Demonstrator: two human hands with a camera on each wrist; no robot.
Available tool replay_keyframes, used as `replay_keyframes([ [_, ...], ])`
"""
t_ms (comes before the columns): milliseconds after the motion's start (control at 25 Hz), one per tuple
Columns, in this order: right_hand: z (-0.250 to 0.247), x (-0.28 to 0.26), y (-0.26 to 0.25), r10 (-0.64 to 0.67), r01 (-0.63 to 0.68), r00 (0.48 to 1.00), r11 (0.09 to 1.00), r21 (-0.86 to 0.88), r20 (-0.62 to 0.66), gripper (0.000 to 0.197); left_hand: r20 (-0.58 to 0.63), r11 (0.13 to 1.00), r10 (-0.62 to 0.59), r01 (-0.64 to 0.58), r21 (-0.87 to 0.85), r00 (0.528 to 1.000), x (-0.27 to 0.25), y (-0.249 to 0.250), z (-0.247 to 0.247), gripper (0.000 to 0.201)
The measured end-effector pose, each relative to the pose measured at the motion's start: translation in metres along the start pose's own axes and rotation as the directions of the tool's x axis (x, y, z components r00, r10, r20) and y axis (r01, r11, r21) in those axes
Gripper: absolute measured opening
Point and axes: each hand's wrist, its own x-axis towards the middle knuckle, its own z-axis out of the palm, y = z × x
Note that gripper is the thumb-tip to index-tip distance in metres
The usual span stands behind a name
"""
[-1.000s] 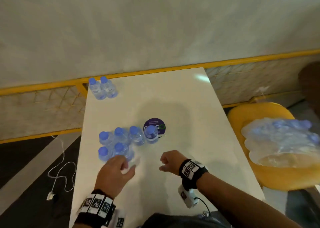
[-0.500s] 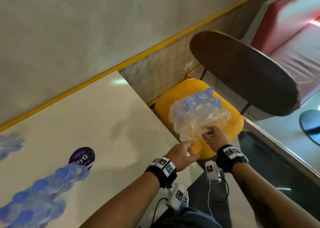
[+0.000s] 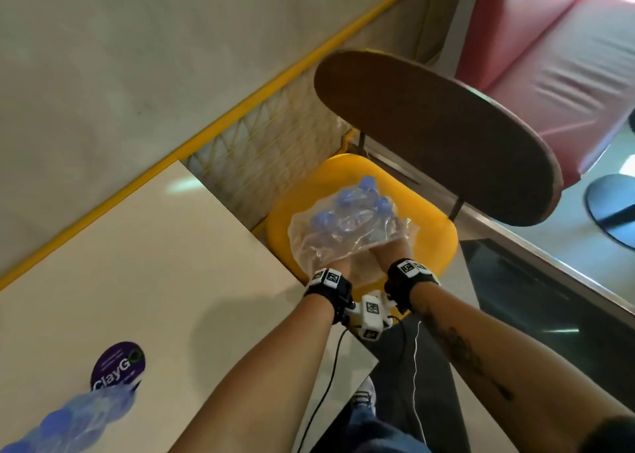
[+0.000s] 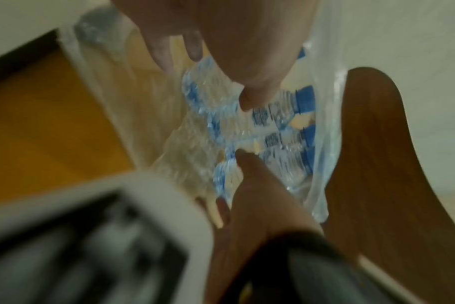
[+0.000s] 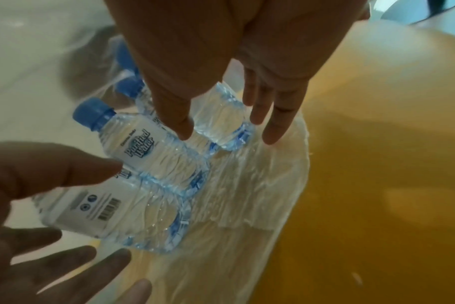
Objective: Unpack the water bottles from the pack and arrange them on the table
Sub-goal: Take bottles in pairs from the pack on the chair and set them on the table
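A torn clear plastic pack [image 3: 347, 232] with several small blue-capped water bottles lies on a yellow chair seat [image 3: 436, 246] to the right of the white table [image 3: 137, 263]. Both hands reach into the open wrap. My right hand [image 5: 221, 127] has straight fingers on either side of one bottle [image 5: 218, 115]. My left hand [image 5: 65, 205] is spread beside it, and its thumb touches the labelled bottles [image 5: 143, 148]. In the left wrist view the left hand [image 4: 208, 78] hovers over the bottles [image 4: 260, 127]. Neither hand has its fingers curled round a bottle.
Several unpacked bottles [image 3: 68, 421] stand blurred at the table's lower left, by a purple round sticker [image 3: 118, 366]. The chair's brown backrest [image 3: 439, 136] rises behind the pack. A red sofa [image 3: 567, 57] is at the far right and a yellow rail [image 3: 240, 109] runs along the wall.
The view swung from the table to the chair. Both hands left the table bottles, reached the pack's edge, and now sit deep inside the wrap among the bottles.
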Motion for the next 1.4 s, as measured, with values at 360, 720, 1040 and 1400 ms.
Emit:
replay_keyframes([
  [360, -0.019, 0.016, 0.003, 0.105, -0.119, 0.991, 0.973, 0.195, 0.084, 0.062, 0.035, 0.998, 0.005, -0.007, 0.058, 0.999, 0.006, -0.002, -0.028, 0.053],
  [720, -0.017, -0.062, 0.04, -0.353, 0.343, 0.934, 0.927, 0.152, 0.045, 0.066, -0.317, 0.816, 0.298, -0.413, -0.405, 0.9, -0.103, -0.034, 0.014, 0.061],
  [1040, 0.053, -0.198, -0.051, -0.56, 0.586, 0.745, 0.809, 0.046, 0.362, 0.05, -0.5, 0.936, -0.127, -0.062, -0.345, 0.857, -0.228, -0.235, 0.037, 0.07],
  [1400, 0.218, -0.292, -0.246, -0.687, 0.82, 0.456, 0.572, 0.034, 0.565, 0.044, -0.559, 0.866, -0.488, 0.452, -0.214, 0.67, -0.331, -0.384, 0.1, 0.056],
])
